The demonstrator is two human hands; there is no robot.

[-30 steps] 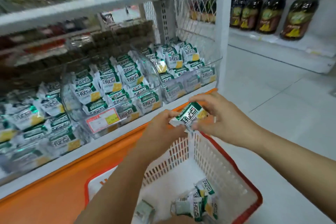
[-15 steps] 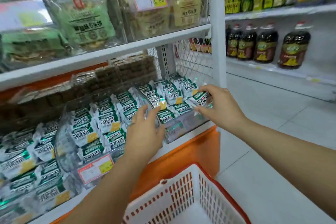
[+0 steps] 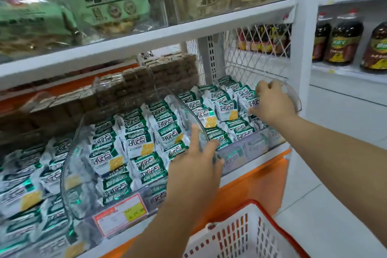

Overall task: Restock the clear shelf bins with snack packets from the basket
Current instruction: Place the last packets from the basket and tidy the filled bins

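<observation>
Two hands meet at the clear bin, centre right: right hand pinches a snack packet — best tucked upright into the row — left hand, fingers straight, rests on its wall.

My right hand hides its own fingertips among the packets, so I cannot tell whether it grips one. The bottom edge cuts off the basket, and its contents are out of sight. The print on the price tag is too blurred to read.
</observation>
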